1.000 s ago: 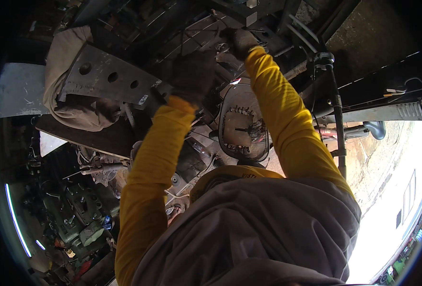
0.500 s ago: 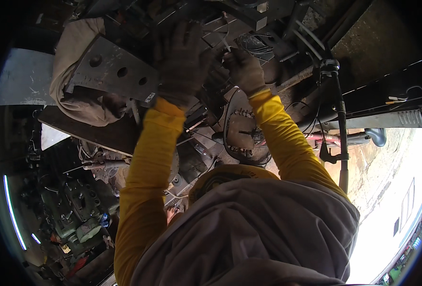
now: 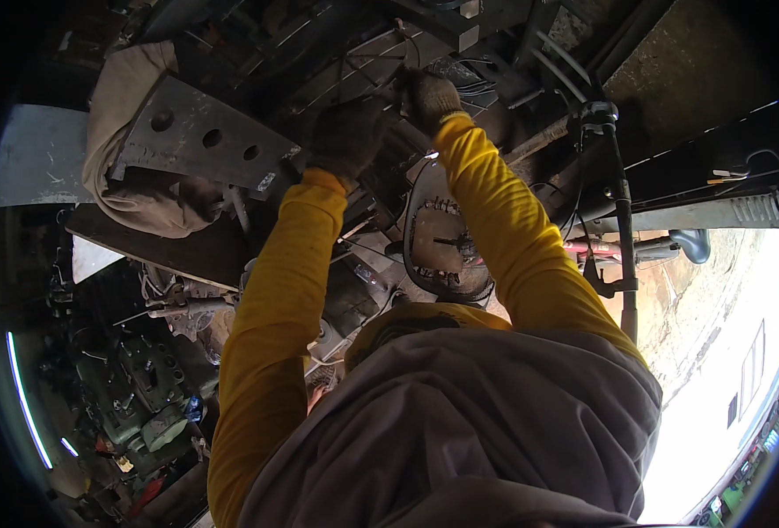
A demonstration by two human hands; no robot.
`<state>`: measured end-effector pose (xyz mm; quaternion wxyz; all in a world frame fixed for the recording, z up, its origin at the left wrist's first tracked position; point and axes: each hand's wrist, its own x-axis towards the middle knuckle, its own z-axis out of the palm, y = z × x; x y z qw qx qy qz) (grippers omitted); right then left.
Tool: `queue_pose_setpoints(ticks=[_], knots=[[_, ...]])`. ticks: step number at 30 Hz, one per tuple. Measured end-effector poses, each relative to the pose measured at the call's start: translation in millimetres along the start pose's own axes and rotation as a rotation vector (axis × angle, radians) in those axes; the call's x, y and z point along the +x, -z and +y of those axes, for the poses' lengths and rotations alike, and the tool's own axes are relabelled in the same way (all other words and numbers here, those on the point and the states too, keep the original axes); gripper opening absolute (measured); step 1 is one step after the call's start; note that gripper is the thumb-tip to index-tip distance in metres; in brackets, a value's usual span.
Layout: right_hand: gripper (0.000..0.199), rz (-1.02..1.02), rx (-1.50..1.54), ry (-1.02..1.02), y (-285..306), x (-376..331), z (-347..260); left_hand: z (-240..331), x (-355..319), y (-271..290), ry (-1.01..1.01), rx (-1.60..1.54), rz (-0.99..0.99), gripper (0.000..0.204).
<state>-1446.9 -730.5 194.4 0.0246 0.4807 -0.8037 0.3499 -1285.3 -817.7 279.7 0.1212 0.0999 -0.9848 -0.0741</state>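
Observation:
Both of my hands wear dark work gloves and reach into a shadowed heap of metal parts at the top of the view. My left hand (image 3: 350, 136) is closed, fingers curled toward the right; anything in its grip is lost in the shade. Just up and to the right, my right hand (image 3: 432, 99) is closed too, at the lower end of a thin bent cord (image 3: 417, 48). A coil of dark cable (image 3: 475, 86) lies right beside it. Left of my left hand rests a flat metal plate (image 3: 187, 126) with three round holes.
Beige cloth (image 3: 117, 114) hangs around the plate's left end. An upright black pole with a clamp (image 3: 599, 114) stands at the right. Below my hands is an open rounded shell (image 3: 433, 242). Greasy machine parts (image 3: 143, 370) fill the lower left.
My left hand was raised with fingers spread and has come down and curled closed. My right hand has shifted slightly left and up, still closed. The whole view has moved slightly.

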Motion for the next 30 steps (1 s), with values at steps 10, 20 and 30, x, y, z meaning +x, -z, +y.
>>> queue_pose_setpoints(ticks=[10, 20, 30], knots=[[0.027, 0.062, 0.064, 0.149, 21.6, 0.4, 33.6, 33.7, 7.9, -27.7, -0.035, 0.088, 0.007, 0.025], [0.041, 0.094, -0.180, 0.084, 31.3, -20.8, -24.1, 35.4, -41.6, 9.3, 0.075, 0.193, 0.489, 0.025], [0.039, -0.161, 0.899, -0.367, 68.0, -69.8, -117.7, 71.6, -255.5, 94.7, 0.234, -0.189, 0.353, 0.027]])
